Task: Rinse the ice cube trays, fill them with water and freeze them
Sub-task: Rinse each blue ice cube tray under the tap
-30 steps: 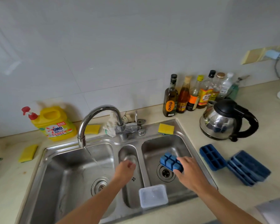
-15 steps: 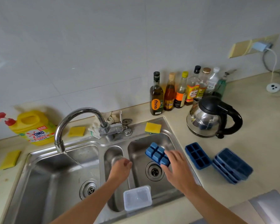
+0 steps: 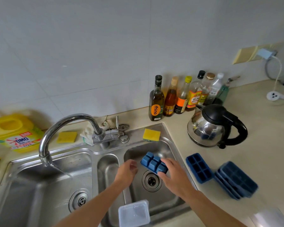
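Nearest to the person, a clear square plastic box [image 3: 134,212] sits on the front rim of the stainless steel double sink [image 3: 82,147]. Just past it, over the right basin, the right hand [image 3: 172,174] has its grip clamped on the near end of a dark blue plastic ice cube tray [image 3: 153,163], held bottom up above the drain. The left hand [image 3: 126,172], at 9 o'clock from this tray and just beside it, holds nothing; its grip is apart, with the fingers only loosely curled.

At 3 o'clock, on the beige tabletop [image 3: 261,145], lies a second blue tray [image 3: 198,167] with the open side up. Beyond it is a stack of blue pieces [image 3: 236,181]; whether these are trays or lids I cannot tell. At 10 o'clock the curved chrome tap [image 3: 64,128] points into the left basin, and a thin stream seems to run from it.

I judge the step to be the rinsing, with this tray being emptied. The next move calls for carrying the tray toward 9 o'clock under the stream with its cells turned up.
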The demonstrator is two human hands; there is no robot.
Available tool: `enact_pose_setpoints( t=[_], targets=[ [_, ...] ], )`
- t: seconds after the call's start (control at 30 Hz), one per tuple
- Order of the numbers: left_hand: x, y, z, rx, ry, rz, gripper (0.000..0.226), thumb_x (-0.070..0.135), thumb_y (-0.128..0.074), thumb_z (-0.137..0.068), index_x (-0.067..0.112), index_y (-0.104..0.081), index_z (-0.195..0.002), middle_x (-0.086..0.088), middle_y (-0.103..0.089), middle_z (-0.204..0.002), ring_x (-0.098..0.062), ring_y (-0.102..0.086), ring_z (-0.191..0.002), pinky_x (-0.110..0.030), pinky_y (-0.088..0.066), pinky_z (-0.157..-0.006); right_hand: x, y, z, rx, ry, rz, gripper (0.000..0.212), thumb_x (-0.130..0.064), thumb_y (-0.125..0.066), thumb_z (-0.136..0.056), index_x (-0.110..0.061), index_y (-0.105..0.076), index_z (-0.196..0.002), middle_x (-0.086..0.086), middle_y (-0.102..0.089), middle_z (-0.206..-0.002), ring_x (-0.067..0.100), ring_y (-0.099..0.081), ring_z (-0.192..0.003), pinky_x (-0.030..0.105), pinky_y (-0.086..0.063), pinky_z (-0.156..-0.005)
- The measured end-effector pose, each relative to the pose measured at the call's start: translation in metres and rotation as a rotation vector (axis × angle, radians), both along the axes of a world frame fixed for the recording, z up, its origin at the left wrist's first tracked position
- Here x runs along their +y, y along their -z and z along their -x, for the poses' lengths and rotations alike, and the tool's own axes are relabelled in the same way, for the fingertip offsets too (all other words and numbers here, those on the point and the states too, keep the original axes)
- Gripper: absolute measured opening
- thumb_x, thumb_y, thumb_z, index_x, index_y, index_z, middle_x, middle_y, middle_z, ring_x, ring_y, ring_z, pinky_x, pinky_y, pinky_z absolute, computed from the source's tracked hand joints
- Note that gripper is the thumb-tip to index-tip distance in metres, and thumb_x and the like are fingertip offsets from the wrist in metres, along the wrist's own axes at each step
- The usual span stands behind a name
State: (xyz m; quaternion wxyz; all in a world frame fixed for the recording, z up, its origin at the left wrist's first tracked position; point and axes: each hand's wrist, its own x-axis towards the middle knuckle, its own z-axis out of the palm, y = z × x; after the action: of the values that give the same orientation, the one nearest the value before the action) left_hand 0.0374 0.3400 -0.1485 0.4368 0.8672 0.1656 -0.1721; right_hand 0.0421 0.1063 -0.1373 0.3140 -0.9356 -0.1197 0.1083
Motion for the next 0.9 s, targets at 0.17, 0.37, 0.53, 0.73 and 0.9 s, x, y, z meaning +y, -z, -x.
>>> enact_pose_setpoints(
  t=[0.17, 0.37, 0.53, 0.73, 0.9],
  targets=[
    [-0.023, -0.016, -0.011, -0.091, -0.018, 0.069, 0.043, 0.005, -0.059, -0.099, 0.012, -0.051, -0.141, -0.008, -0.064, -0.12, -0.024, -0.066, -0.104, -0.032, -0.055, -0.088, -0.003, -0.027, -0.019, 0.344, 0.179, -0.456, 0.021, -0.035, -0.064, -0.094, -0.032, -0.064, -0.115, -0.006, -0.071, -0.111, 0.004, -0.067, -0.098, 0.034, -0.057, -0.092],
    [-0.058, -0.039, -0.019, -0.285, -0.158, 0.129, 0.023, 0.006, -0.062, -0.098, 0.013, -0.064, -0.12, 0.005, -0.072, -0.109, -0.007, -0.067, -0.101, -0.023, -0.055, -0.089, -0.034, -0.054, -0.027, 0.87, 0.266, -0.825, 0.037, -0.035, -0.054, -0.103, -0.006, -0.066, -0.123, 0.025, -0.069, -0.115, 0.032, -0.068, -0.094, 0.042, -0.057, -0.089],
    [-0.107, -0.046, -0.008, -0.327, -0.235, 0.186, 0.016, 0.002, -0.059, -0.099, 0.016, -0.066, -0.102, 0.002, -0.075, -0.094, -0.023, -0.071, -0.085, -0.039, -0.061, -0.076, -0.08, -0.057, -0.028, 1.006, 0.226, -0.876, 0.041, -0.039, -0.058, -0.1, -0.005, -0.067, -0.123, 0.017, -0.072, -0.105, 0.028, -0.069, -0.087, 0.039, -0.058, -0.079],
    [-0.16, -0.051, -0.001, -0.297, -0.33, 0.173, 0.021, 0.003, -0.058, -0.099, 0.021, -0.069, -0.096, 0.0, -0.076, -0.089, -0.018, -0.074, -0.078, -0.034, -0.063, -0.065, -0.151, -0.068, -0.032, 0.678, 0.16, -0.599, 0.032, -0.047, -0.061, -0.099, -0.017, -0.071, -0.105, 0.008, -0.075, -0.098, 0.015, -0.068, -0.074, 0.032, -0.058, -0.07],
    [-0.191, -0.045, -0.011, -0.2, -0.364, 0.114, 0.024, 0.002, -0.058, -0.098, 0.021, -0.069, -0.09, -0.004, -0.075, -0.087, -0.023, -0.075, -0.073, -0.043, -0.064, -0.062, -0.21, -0.082, -0.031, 0.299, 0.111, -0.401, 0.026, -0.043, -0.058, -0.097, -0.019, -0.068, -0.103, -0.005, -0.073, -0.093, 0.001, -0.068, -0.082, 0.022, -0.053, -0.074]
  ],
)
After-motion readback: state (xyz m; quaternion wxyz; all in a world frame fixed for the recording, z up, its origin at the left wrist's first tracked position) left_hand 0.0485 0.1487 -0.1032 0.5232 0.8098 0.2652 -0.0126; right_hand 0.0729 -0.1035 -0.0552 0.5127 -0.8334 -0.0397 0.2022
